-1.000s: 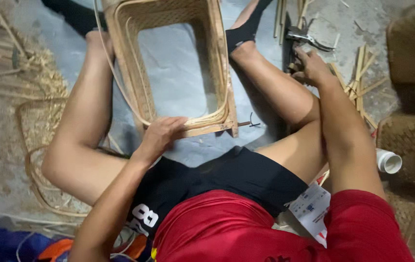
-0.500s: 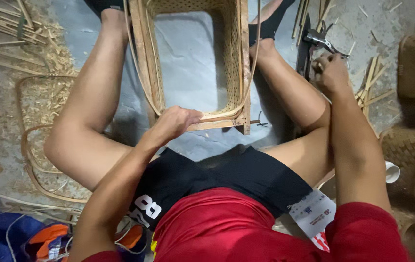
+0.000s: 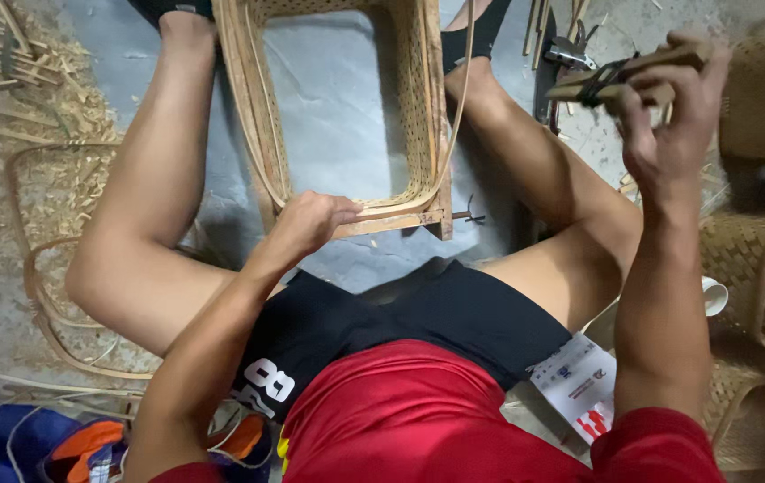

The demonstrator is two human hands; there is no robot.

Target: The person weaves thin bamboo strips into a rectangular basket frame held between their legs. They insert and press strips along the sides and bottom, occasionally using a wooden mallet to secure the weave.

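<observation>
A rectangular woven cane frame (image 3: 418, 116) lies on the grey floor between my bare legs. My left hand (image 3: 306, 224) grips a thin cane strip (image 3: 400, 204) against the frame's near rail; the strip loops up along the right side. My right hand (image 3: 673, 116) is raised at the upper right, closed on a flat wooden-handled tool (image 3: 619, 76) with a dark band around it.
Metal pliers (image 3: 570, 54) and loose wooden sticks lie on the floor behind my right leg. Woven cane chairs (image 3: 758, 250) stand at the right. Bent cane hoops (image 3: 38, 295) and shavings lie at the left. A white cup (image 3: 713, 295) sits by my right elbow.
My right hand has lifted off the floor beside the pliers, now holding the wooden tool up in the air. My left hand stays on the frame's near rail.
</observation>
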